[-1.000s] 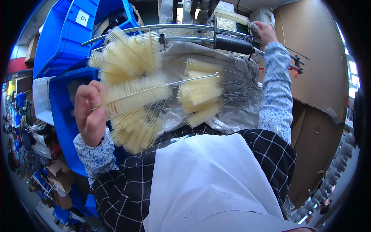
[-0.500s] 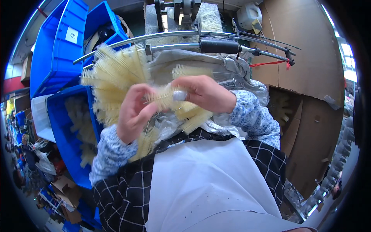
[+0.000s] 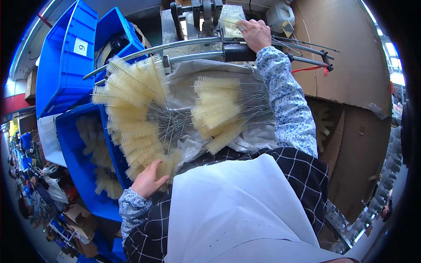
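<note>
My right hand point(image 3: 256, 33) reaches far forward over the metal bars, its fingers closed on a pale yellow bristle brush point(image 3: 230, 23) beside the machine. At the near left, my left hand point(image 3: 148, 180) touches the lower end of a fanned pile of similar brushes point(image 3: 132, 127), thumb and fingers apart. Their thin wire stems point(image 3: 170, 125) point inward to the right. A second, smaller pile of brushes point(image 3: 215, 109) lies to the right of it on grey-white sheeting, its stems pointing right.
A blue bin point(image 3: 90, 175) holding more brushes stands at the left, with further blue bins point(image 3: 66, 61) behind. Metal rails point(image 3: 193, 56) cross in front of the machine point(image 3: 206, 17). Large cardboard panels point(image 3: 346, 52) line the right, near a white jug point(image 3: 280, 16).
My hands have parted from working together on a brush over the middle. The right has gone forward to the machine with a brush; the left has dropped back to the left pile.
</note>
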Action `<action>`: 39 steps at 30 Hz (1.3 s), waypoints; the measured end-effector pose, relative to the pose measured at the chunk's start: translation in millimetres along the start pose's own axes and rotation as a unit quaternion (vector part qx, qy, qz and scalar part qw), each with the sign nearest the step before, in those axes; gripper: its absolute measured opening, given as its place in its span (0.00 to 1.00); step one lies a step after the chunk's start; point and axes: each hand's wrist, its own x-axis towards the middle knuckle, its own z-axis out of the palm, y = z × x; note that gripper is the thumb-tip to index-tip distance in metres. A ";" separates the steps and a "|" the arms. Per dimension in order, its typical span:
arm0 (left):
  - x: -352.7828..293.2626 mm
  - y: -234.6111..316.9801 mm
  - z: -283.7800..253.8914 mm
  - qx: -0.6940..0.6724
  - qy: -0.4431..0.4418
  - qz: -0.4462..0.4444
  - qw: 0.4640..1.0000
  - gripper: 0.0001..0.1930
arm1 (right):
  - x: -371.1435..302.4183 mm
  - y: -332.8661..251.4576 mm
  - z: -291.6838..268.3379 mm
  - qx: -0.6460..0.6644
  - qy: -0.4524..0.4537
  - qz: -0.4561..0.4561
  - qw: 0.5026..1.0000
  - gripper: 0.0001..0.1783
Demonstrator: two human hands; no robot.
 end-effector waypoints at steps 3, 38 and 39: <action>0.0 3.3 0.0 0.017 -0.002 -0.006 1.000 0.28 | 0.8 2.1 4.1 0.012 0.007 -0.015 1.000 0.13; -35.9 17.1 -95.6 -0.186 0.380 0.244 0.873 0.15 | -9.9 53.5 17.9 0.105 0.074 0.074 0.989 0.20; -35.7 14.9 -97.1 -0.208 0.386 0.258 0.861 0.15 | -9.9 53.3 19.4 0.129 0.099 0.065 0.985 0.18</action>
